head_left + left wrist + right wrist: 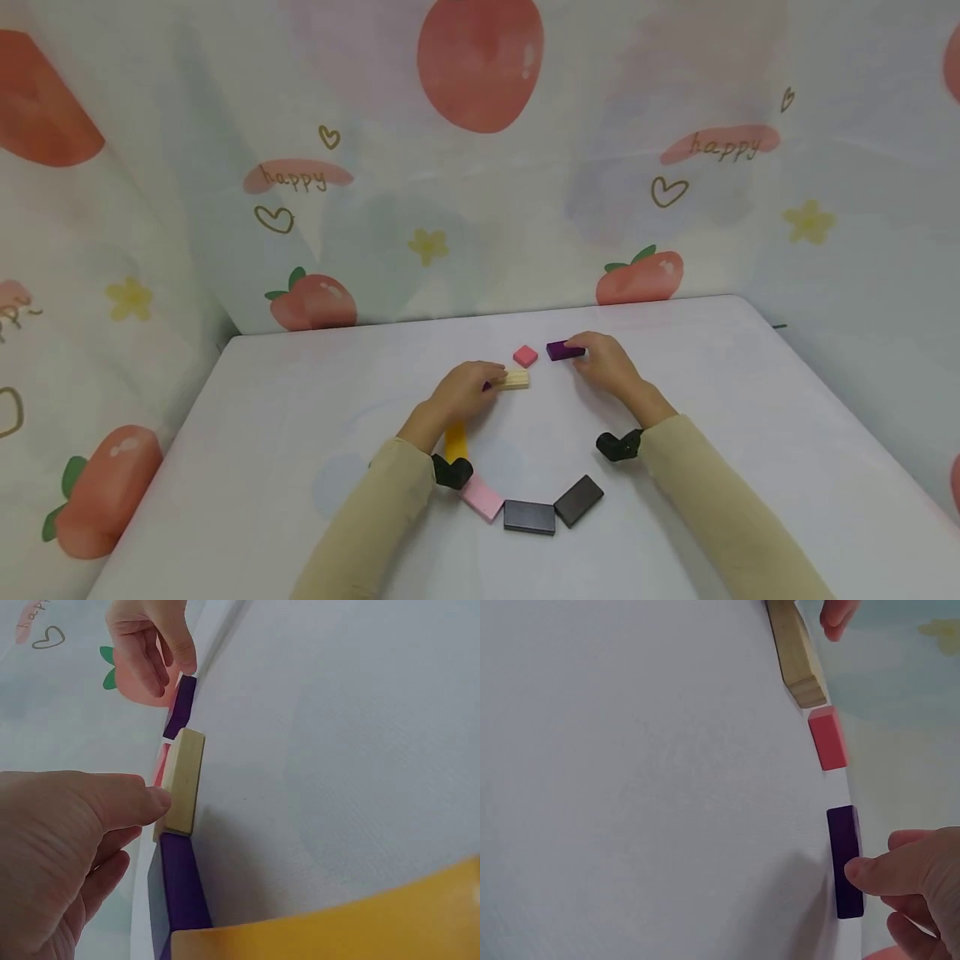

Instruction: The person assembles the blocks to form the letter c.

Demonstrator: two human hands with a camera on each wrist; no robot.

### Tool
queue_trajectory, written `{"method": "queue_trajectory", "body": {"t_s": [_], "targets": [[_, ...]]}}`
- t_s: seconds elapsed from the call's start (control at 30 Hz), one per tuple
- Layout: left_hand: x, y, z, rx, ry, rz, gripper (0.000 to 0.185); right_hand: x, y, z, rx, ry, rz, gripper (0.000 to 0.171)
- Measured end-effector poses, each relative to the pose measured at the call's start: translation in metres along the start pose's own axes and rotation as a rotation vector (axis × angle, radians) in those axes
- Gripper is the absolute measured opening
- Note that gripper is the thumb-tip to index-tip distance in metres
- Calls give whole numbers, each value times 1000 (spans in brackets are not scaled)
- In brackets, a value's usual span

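My right hand (609,364) pinches a dark purple block (562,351), its thumb on the near face in the right wrist view. A small red-pink block (526,356) lies just left of it. My left hand (467,390) is at a natural wood block (184,780); the thumb tip overlaps its edge, while the other visible fingers stay apart from it. Against the wood block's end stands another purple block (184,885), mostly hidden by the left hand in the head view. A yellow block (375,915) meets that purple one.
Nearer the front, a pink block (482,498), a dark grey block (529,517) and a blackish block (579,501) continue a curved row. They lie on a white-covered table (247,467). A fruit-printed cloth (495,225) rises behind its back edge.
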State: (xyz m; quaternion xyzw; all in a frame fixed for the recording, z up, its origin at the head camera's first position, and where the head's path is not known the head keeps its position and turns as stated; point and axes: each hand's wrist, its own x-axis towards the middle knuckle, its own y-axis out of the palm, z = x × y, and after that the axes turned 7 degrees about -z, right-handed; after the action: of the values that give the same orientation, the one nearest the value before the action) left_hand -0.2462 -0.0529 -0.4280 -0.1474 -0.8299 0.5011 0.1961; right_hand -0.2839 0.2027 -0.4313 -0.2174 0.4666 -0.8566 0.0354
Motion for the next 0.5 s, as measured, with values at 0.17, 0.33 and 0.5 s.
{"method": "queue_trajectory", "body": {"t_s": [0.17, 0.33, 0.5], "targets": [[6, 5, 4, 29, 24, 29, 29, 2, 5, -3, -50, -17, 18, 30], [7, 6, 6, 44, 28, 19, 28, 4, 8, -4, -67, -38, 13, 28], [8, 8, 8, 77, 72, 3, 25, 6, 9, -1, -93, -37, 45, 26]]}}
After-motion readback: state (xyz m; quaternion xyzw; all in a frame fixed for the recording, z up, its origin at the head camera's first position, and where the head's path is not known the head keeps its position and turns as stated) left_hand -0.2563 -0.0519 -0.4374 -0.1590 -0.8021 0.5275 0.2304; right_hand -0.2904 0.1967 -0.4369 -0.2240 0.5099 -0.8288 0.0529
